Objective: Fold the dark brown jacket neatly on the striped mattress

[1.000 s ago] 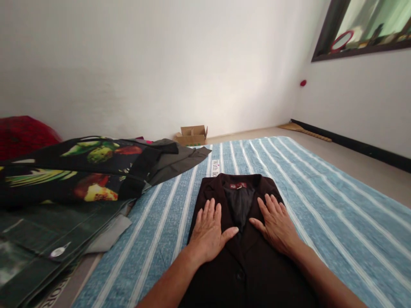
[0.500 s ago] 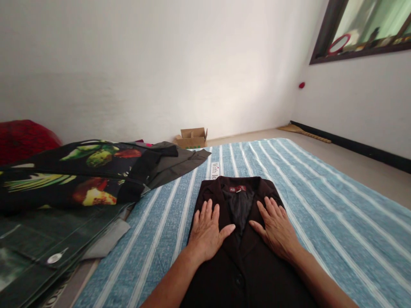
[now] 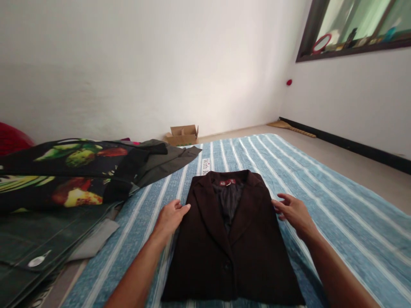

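A dark brown jacket (image 3: 205, 248) lies folded into a neat rectangle on the blue striped bedsheet (image 3: 154, 205). Its collar points away from me, and a red label shows inside the neck above a dark lining. My left hand (image 3: 171, 217) is at the jacket's left edge, thumb stretched out beside the cloth and fingers partly curled. At the opposite edge, my right hand (image 3: 296, 211) has its fingers apart, with the tips close to or touching the side of the jacket. Neither hand grips the cloth that I can see.
On the left, several garments are piled, among them a black one with a vegetable print (image 3: 77, 171) and a dark green one with a button (image 3: 38, 239). Beyond the bed's far edge stands an open cardboard box (image 3: 182, 136). A broom-like object (image 3: 289, 127) lies on the floor.
My hands have come off the jacket's front, where they lay flat, and moved outward to its two side edges. The whole jacket front now shows. My view has turned slightly right.
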Motion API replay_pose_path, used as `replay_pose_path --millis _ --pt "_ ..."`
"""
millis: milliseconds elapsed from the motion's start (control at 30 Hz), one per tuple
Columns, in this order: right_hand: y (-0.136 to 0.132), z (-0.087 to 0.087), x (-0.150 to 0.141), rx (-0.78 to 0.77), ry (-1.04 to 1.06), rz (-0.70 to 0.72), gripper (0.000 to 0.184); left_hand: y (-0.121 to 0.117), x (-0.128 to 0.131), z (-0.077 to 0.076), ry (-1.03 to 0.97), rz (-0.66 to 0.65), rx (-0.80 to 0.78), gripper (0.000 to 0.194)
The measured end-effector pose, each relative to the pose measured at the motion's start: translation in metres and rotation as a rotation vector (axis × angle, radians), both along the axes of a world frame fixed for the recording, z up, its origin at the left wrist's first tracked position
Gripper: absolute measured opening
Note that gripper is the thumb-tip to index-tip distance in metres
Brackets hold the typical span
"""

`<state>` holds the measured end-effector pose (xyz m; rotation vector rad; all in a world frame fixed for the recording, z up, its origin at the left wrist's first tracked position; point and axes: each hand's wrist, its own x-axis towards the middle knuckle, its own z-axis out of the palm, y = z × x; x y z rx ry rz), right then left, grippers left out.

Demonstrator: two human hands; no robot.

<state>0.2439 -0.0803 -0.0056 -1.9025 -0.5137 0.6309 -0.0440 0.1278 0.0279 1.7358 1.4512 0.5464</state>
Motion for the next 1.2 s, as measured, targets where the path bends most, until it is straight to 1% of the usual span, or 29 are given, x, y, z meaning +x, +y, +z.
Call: replay_pose_path --millis 67,167,267,333,367,433,533,600,667,733,800,867,933,1100,1200 --pt "-0.001 0.002 -0.003 0.019 0.123 -0.005 0.053 0.0 -0.001 0.004 -0.092 0.038 -0.134 0.056" --pt "-0.002 0.006 -0.01 0.002 0.197 0.005 0.056 -0.001 0.0 0.01 -0.155 0.029 -0.255 0.052" --pt "-0.005 0.009 -0.016 -0.022 0.292 0.111 0.05 0.0 -0.001 0.014 -0.185 -0.058 -0.335 0.044" --pt "-0.005 0.01 -0.019 -0.018 0.369 0.187 0.043 0.002 -0.002 0.014 -0.214 -0.115 -0.399 0.042" --pt "-0.005 0.009 -0.02 -0.016 0.396 0.202 0.04 0.004 -0.002 0.014 -0.225 -0.123 -0.425 0.043" --pt "-0.003 0.009 -0.024 -0.002 0.431 0.189 0.036 0.006 -0.003 0.013 -0.24 -0.109 -0.462 0.043" --pt "-0.002 0.009 -0.032 0.093 0.486 0.19 0.034 0.008 -0.004 0.01 -0.278 -0.101 -0.485 0.042" --pt "-0.004 0.01 -0.037 0.161 0.53 0.218 0.037 0.009 -0.006 0.009 -0.322 -0.127 -0.502 0.041" --pt "-0.009 0.012 -0.042 0.185 0.572 0.236 0.045 0.007 -0.008 0.01 -0.371 -0.158 -0.539 0.041" --pt "-0.015 0.015 -0.047 0.24 0.624 0.281 0.054 0.004 -0.012 0.013 -0.416 -0.184 -0.587 0.048" --pt "-0.021 0.016 -0.052 0.332 0.66 0.358 0.061 -0.001 -0.016 0.017 -0.439 -0.2 -0.634 0.058" --pt "-0.027 0.013 -0.056 0.404 0.642 0.433 0.065 -0.007 -0.02 0.019 -0.463 -0.204 -0.669 0.064" --pt "-0.03 0.007 -0.058 0.405 0.559 0.469 0.067 -0.012 -0.024 0.02 -0.51 -0.193 -0.7 0.068" --pt "-0.031 -0.01 -0.055 0.281 0.195 0.427 0.07 -0.018 -0.028 0.018 -0.583 -0.164 -0.776 0.084" --pt "-0.029 -0.012 -0.053 0.246 0.095 0.428 0.072 -0.022 -0.022 0.02 -0.601 -0.129 -0.784 0.093"
